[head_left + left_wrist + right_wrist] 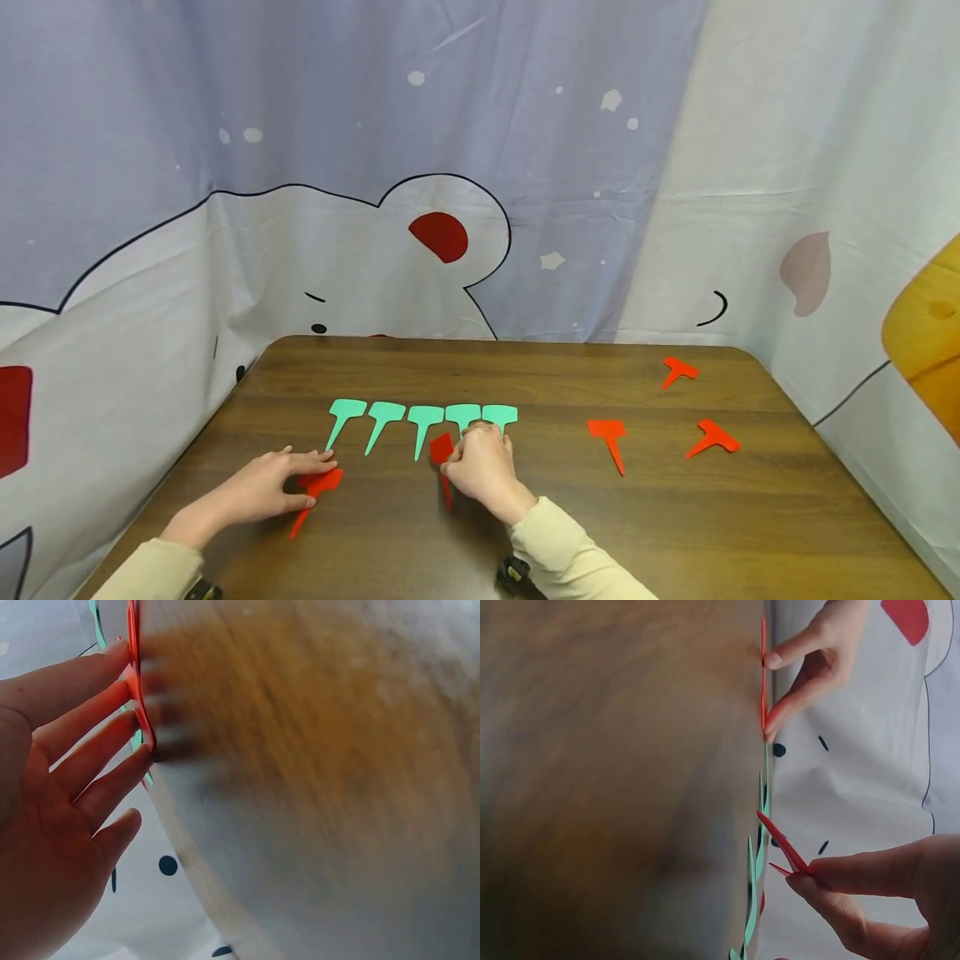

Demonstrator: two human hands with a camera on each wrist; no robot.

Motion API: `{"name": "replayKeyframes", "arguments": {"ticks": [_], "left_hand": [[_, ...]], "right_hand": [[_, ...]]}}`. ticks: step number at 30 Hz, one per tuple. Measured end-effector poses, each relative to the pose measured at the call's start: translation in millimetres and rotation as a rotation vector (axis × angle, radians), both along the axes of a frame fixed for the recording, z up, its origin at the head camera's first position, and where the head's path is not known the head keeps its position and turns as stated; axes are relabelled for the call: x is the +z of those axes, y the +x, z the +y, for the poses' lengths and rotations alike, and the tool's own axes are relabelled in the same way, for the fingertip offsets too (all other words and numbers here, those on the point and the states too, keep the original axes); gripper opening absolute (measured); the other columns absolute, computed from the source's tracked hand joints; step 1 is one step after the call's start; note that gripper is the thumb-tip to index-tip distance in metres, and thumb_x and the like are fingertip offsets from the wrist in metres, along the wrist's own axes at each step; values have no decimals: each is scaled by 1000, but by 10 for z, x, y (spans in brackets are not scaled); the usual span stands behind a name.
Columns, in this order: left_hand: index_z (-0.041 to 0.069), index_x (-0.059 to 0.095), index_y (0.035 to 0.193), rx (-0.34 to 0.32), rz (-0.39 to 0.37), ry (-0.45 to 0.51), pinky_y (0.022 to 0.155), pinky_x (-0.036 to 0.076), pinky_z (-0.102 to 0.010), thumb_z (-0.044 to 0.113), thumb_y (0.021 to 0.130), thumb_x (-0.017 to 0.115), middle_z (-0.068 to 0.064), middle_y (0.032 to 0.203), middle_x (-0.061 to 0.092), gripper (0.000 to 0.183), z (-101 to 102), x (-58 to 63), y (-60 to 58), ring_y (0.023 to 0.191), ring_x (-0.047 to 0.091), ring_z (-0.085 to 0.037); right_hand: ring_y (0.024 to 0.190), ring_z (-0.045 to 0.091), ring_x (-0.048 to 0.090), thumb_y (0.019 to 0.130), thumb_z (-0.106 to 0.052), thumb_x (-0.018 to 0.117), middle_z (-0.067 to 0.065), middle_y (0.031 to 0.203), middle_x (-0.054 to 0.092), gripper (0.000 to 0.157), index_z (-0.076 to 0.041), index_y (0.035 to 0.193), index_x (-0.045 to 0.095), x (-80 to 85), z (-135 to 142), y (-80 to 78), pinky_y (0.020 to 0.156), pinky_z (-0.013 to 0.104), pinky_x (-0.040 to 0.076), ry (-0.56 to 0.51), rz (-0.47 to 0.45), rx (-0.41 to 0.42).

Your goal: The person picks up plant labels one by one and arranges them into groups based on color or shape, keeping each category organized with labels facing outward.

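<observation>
A red T-shaped plant label point(442, 448) is pinched between the thumb and fingers of my right hand point(480, 462); in the right wrist view this label point(789, 851) stands tilted, off the wood. Toward the left, my left hand point(258, 483) rests its fingertips and thumb on another red plant label point(326, 481), which lies flat on the table point(360, 533). Its fingers are spread and fairly straight in the left wrist view. Several green plant labels point(425, 415) form a row just beyond both hands, stems toward me; my right hand covers the stems of the two rightmost.
On the right side of the table lie three more red plant labels: one near the back point(679, 370), one nearer the middle point(607, 429) and one farther right point(717, 436). A printed curtain point(337, 267) hangs behind the table.
</observation>
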State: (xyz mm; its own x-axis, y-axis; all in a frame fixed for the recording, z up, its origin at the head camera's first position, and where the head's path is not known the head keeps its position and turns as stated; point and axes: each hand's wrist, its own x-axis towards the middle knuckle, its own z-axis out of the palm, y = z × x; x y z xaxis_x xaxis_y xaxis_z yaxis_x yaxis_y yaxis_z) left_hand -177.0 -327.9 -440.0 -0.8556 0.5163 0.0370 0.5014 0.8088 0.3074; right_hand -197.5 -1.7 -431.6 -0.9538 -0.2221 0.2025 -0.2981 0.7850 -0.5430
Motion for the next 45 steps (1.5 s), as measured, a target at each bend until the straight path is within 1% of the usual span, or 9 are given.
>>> {"name": "replayKeyframes", "arguments": {"ticks": [7,11,14,20,24,26,29,36,45], "left_hand": [[14,62,127,-6,-2,2,106,30,-58,27,78,76,-7,136,56,53,-3,-3,-7,124,53,-33],[14,63,127,-6,3,3,106,30,-58,26,77,76,-7,136,56,53,-5,4,-9,123,53,-33],[13,63,127,-8,5,6,106,31,-59,25,77,76,-8,135,57,53,-4,13,-6,123,54,-33],[13,63,126,-9,11,6,105,31,-59,24,77,76,-8,135,57,52,-2,10,0,122,54,-34],[13,63,126,-5,10,7,105,32,-59,23,77,76,-8,135,57,52,1,3,3,122,54,-34],[12,63,126,-4,5,7,105,31,-59,23,77,76,-9,135,57,52,7,11,7,122,54,-34],[12,63,126,-3,-2,4,105,31,-59,23,77,76,-9,135,57,52,15,25,13,122,54,-35],[12,63,126,4,-16,4,106,31,-59,24,78,76,-9,135,56,51,15,20,12,123,53,-35],[14,63,127,4,-12,10,106,31,-58,24,78,76,-8,136,56,52,6,0,1,123,53,-34]], "right_hand": [[103,30,51,73,-17,73,3,98,67,38,-20,39,57,16,-149,64,92,56,38,-2,3,44],[108,29,51,74,-16,72,5,103,66,39,-18,39,55,17,-237,95,97,62,35,-2,-10,56],[107,31,51,73,-15,72,4,100,65,36,-17,41,56,24,-314,113,97,64,35,6,-6,63],[108,31,50,72,-15,73,5,103,65,36,-16,42,53,6,-459,131,97,63,34,16,-3,71],[104,29,49,71,-12,70,3,96,63,36,-16,41,51,-9,-532,144,96,64,33,14,0,70],[102,28,49,70,-11,69,1,90,61,35,-17,41,51,-21,-566,149,95,65,33,19,3,68],[103,29,48,70,-10,66,2,91,60,34,-18,41,50,-51,-615,154,97,67,30,43,4,67],[104,32,47,70,-10,64,4,80,55,34,-16,41,47,-58,-710,163,99,68,29,129,-7,41],[103,31,48,71,-17,69,4,81,56,35,-16,43,48,-52,-784,154,98,66,30,207,-10,-21]]}}
